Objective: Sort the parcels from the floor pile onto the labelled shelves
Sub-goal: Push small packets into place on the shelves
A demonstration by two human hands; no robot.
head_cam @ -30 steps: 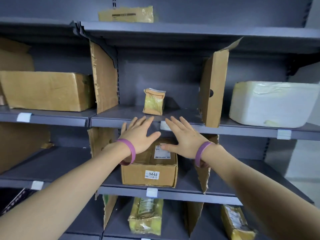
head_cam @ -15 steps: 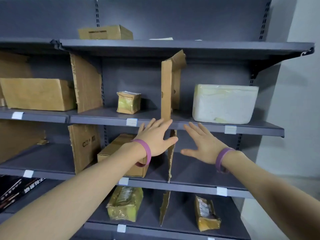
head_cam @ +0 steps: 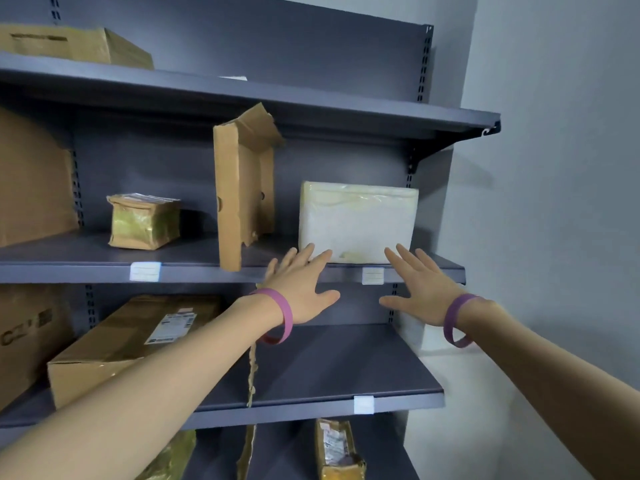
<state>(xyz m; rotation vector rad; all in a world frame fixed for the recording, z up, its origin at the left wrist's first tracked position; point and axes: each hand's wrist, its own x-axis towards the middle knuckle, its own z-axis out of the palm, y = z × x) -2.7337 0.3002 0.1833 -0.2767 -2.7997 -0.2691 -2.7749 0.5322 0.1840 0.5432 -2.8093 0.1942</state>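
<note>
Grey metal shelving (head_cam: 311, 98) stands against a pale wall (head_cam: 554, 202). That is all the head camera gives me; the floor pile is out of view. On the middle shelf (head_cam: 207, 276) a white parcel (head_cam: 358, 221) sits upright in the right-hand bay, just above a paper label (head_cam: 372, 275) stuck to the shelf lip. I take the tag to name the bay, which would be why the parcel is there. A torn cardboard divider (head_cam: 242, 188) stands just to its left, fencing it off from a small yellow-taped parcel (head_cam: 143, 221) in the next bay, which has a second label (head_cam: 145, 271) of its own. One level down, a brown box (head_cam: 135, 341) lies at a slant.

Both arms reach forward, a purple wristband (head_cam: 282, 315) on each. The left grip (head_cam: 301, 289) is released, fingers straight and spread. Its tips lie over the white parcel's lower front edge, but I cannot tell whether they touch it. The right grip (head_cam: 420, 289) is also released and carries nothing, its fingers near the parcel's lower right corner. I judge that the two flank the parcel because it is too broad for one hand. From there they could square it in its bay or take it by both sides.
</note>
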